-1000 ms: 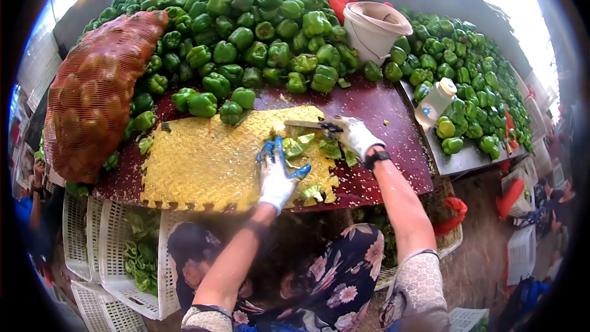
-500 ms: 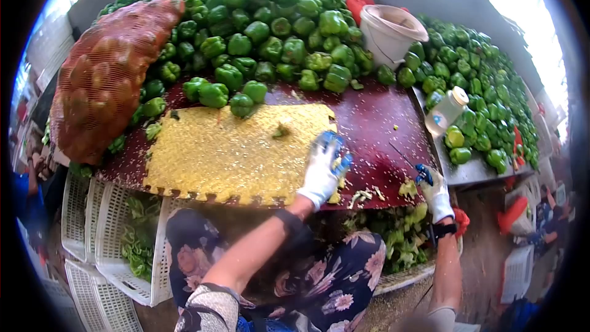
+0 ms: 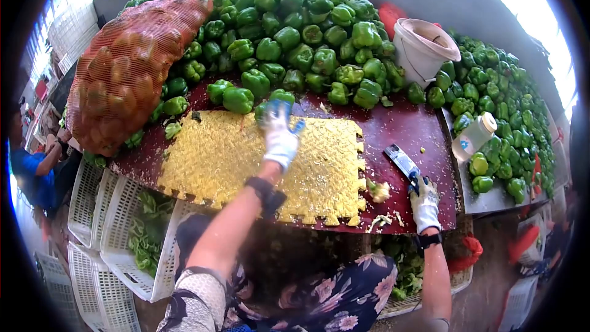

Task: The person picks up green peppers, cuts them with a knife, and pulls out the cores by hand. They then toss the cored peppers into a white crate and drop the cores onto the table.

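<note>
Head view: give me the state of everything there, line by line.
Green bell peppers: whole, heaped
Left hand: gloved, blurred, at the front peppers
Knife: gripped, blade bare
Right hand: gloved, closed on knife
Yellow mat: flecked with bits
Red mesh sack: filled
White bucket: lidless
Bottle: capped

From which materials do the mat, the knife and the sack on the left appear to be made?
Mat: probably foam, yellow with a textured surface; its edges have puzzle-like teeth.
Knife: the blade is likely metal, flat and greyish, with a pale sheen.
Sack: reddish netting, perhaps plastic; the fine mesh lets the contents show through.
</note>
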A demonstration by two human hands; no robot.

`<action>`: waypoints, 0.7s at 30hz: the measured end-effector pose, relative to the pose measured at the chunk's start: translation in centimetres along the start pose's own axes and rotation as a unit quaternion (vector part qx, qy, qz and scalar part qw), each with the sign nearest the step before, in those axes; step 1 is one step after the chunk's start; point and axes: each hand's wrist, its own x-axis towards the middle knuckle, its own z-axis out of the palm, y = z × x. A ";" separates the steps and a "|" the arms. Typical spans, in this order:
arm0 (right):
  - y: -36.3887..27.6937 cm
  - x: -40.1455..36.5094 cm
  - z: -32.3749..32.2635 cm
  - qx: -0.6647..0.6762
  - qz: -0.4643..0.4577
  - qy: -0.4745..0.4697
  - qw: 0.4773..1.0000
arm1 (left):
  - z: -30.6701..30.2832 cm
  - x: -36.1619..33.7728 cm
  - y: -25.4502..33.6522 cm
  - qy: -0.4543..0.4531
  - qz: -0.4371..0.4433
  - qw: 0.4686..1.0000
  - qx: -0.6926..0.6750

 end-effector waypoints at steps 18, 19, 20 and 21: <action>-19.3 0.0 -5.6 0.560 -0.101 -0.230 0.790 | -10.5 -7.0 1.8 -0.276 0.200 0.857 -0.386; -21.3 -1.0 -8.6 0.506 -0.108 -0.247 0.819 | -12.3 -7.7 2.2 -0.314 0.180 0.860 -0.359; -22.3 -1.9 -9.4 0.483 -0.133 -0.238 0.832 | -12.9 -8.3 1.8 -0.306 0.178 0.864 -0.357; -22.8 -2.7 -8.1 0.530 -0.111 -0.235 0.807 | -13.3 -8.9 1.2 -0.254 0.198 0.874 -0.363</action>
